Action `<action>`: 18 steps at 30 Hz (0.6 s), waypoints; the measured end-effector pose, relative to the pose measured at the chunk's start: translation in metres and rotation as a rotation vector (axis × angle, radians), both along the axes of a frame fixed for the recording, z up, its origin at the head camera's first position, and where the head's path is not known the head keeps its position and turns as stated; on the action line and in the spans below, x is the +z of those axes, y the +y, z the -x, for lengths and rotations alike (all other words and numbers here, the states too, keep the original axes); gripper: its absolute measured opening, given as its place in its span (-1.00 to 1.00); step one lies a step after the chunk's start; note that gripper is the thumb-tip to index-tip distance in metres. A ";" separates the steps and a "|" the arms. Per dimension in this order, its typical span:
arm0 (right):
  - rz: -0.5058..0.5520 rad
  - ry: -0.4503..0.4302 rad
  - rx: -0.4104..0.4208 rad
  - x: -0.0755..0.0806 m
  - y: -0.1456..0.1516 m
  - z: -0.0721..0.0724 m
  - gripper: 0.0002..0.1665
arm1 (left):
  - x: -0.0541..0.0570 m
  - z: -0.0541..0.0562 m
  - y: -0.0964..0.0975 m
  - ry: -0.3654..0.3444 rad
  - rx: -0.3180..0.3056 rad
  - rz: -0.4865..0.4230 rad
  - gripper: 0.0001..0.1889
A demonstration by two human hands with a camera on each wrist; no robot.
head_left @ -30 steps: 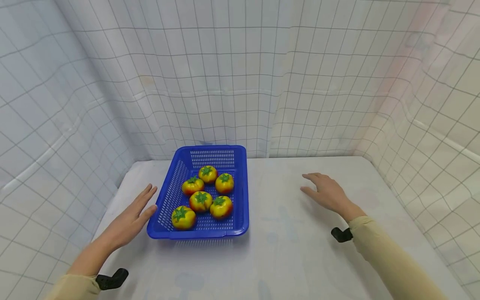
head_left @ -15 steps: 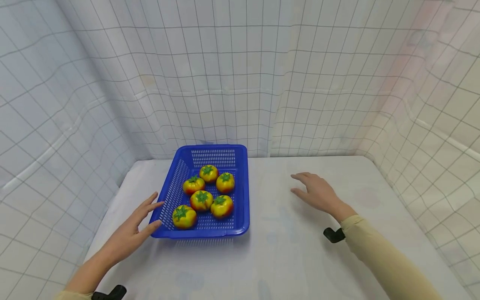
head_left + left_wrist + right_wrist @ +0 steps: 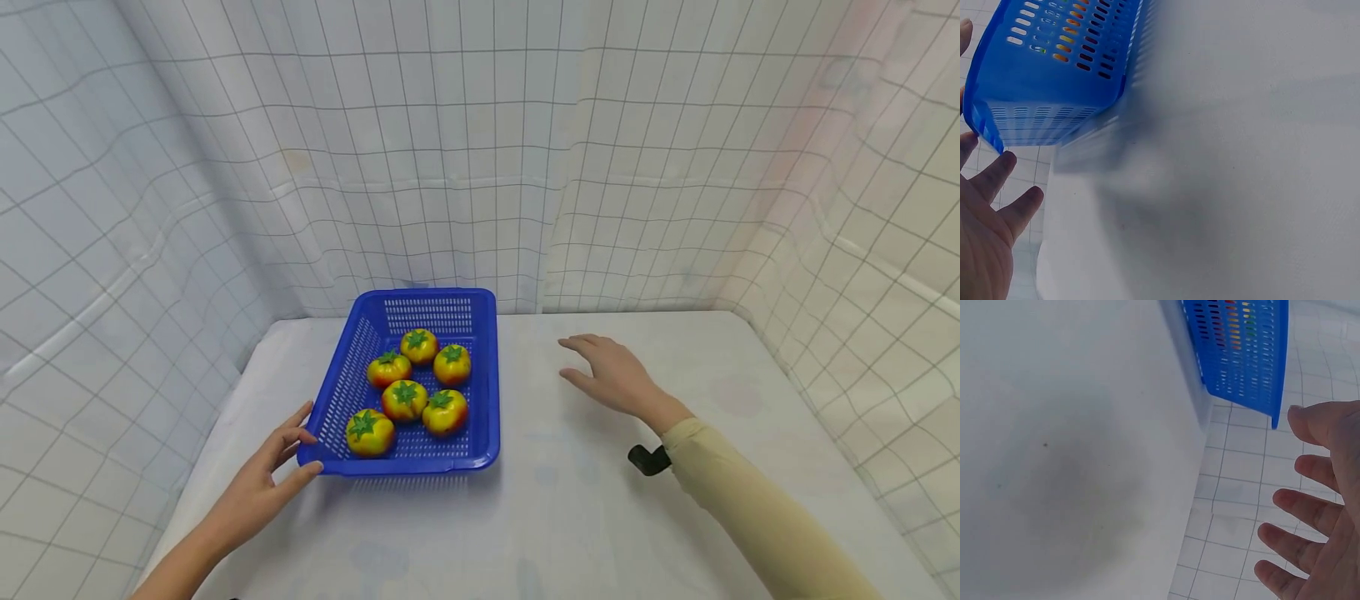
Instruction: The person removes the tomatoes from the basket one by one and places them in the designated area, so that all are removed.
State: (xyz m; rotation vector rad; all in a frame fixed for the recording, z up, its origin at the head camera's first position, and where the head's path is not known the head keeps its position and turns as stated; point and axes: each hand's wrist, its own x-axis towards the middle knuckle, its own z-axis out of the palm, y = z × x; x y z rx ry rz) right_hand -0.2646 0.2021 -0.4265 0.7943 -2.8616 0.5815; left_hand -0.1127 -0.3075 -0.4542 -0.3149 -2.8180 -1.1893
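Observation:
A blue plastic basket (image 3: 489, 392) with slotted walls stands left of centre on the white table. In it lie several yellow-and-red, tomato-shaped fruits (image 3: 405, 401) with green leafy tops. My left hand (image 3: 251, 493) is at the basket's near left corner, thumb and fingertips right at the rim, fingers spread and slightly bent. The left wrist view has the fingers (image 3: 996, 174) beside the basket's outer wall. To the basket's right, my right hand (image 3: 611, 377) hovers over the table, fingers extended toward the basket with a gap between; in the right wrist view its fingers (image 3: 1300, 506) are spread, holding nothing.
White cloth with a grid pattern (image 3: 450, 167) hangs behind the table and along both sides. The white tabletop (image 3: 540, 517) extends in front of and to the right of the basket. A small black device (image 3: 648, 460) sits at the right wrist.
My left hand has come down to the basket's near left corner, its fingers now at the rim. My right hand has moved left toward the basket. The fruits stay in place.

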 end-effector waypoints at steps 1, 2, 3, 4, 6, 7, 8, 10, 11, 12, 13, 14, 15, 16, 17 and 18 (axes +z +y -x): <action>0.001 0.004 0.008 0.001 -0.003 0.001 -0.36 | -0.001 -0.001 0.000 0.000 0.001 -0.007 -0.70; 0.000 0.006 0.014 0.002 -0.005 0.002 -0.36 | -0.003 -0.001 0.000 0.007 0.001 -0.014 -0.71; 0.001 0.008 0.019 0.003 -0.008 0.003 -0.36 | -0.004 -0.001 0.001 0.016 -0.002 -0.025 -0.70; 0.002 0.008 0.024 0.005 -0.011 0.003 -0.36 | -0.006 -0.001 0.001 0.023 -0.003 -0.032 -0.70; 0.002 0.007 0.035 0.007 -0.016 0.004 -0.35 | -0.009 -0.001 0.002 0.042 -0.006 -0.048 -0.69; 0.002 0.003 0.039 0.008 -0.019 0.005 -0.35 | -0.010 -0.001 0.003 0.048 -0.004 -0.053 -0.68; 0.004 0.000 0.043 0.009 -0.022 0.006 -0.35 | -0.011 -0.001 0.003 0.053 0.001 -0.051 -0.67; 0.006 -0.009 0.052 0.012 -0.028 0.007 -0.35 | -0.012 -0.001 0.005 0.046 0.012 -0.051 -0.64; 0.008 -0.015 0.058 0.013 -0.031 0.007 -0.35 | -0.013 -0.001 0.006 0.041 0.018 -0.052 -0.63; 0.010 -0.022 0.062 0.015 -0.034 0.007 -0.35 | -0.013 -0.001 0.006 0.035 0.024 -0.053 -0.61; 0.009 -0.028 0.065 0.016 -0.038 0.008 -0.34 | -0.014 -0.001 0.007 0.028 0.029 -0.058 -0.60; 0.008 -0.034 0.069 0.017 -0.041 0.008 -0.34 | -0.014 -0.001 0.008 0.023 0.032 -0.061 -0.59; 0.006 -0.043 0.072 0.018 -0.044 0.008 -0.33 | -0.015 -0.001 0.008 0.021 0.032 -0.072 -0.59; 0.005 -0.052 0.077 0.019 -0.047 0.008 -0.32 | -0.016 -0.001 0.009 0.019 0.033 -0.080 -0.58; 0.005 -0.062 0.083 0.020 -0.049 0.008 -0.32 | -0.017 -0.001 0.009 0.020 0.031 -0.090 -0.57; 0.004 -0.072 0.088 0.021 -0.052 0.009 -0.31 | -0.017 -0.001 0.009 0.023 0.029 -0.098 -0.57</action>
